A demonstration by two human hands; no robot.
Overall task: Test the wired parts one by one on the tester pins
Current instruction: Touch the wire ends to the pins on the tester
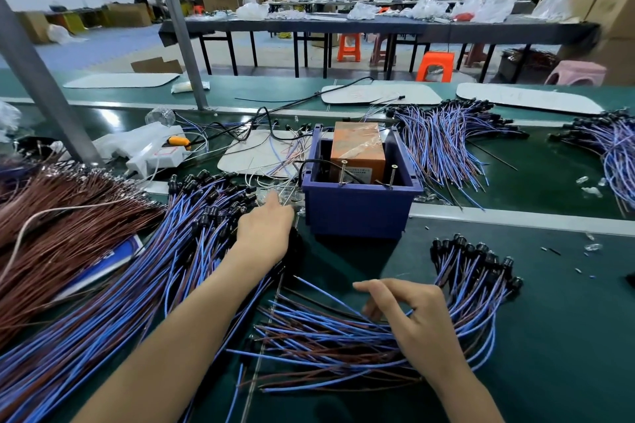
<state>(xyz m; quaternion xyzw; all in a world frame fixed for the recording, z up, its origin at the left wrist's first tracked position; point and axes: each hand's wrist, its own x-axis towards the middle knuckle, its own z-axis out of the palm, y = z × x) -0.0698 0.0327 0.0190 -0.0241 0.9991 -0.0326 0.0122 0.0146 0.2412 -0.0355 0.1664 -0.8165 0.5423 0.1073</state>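
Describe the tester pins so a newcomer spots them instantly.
On the green bench, find the blue bin holding a taped orange box. Two metal screws stand at its near rim, in front of the box; unlike the blue and brown wires around, they are rigid, silver and threaded.

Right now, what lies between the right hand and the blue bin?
Only bare green mat, in the head view, between right hand and bin.
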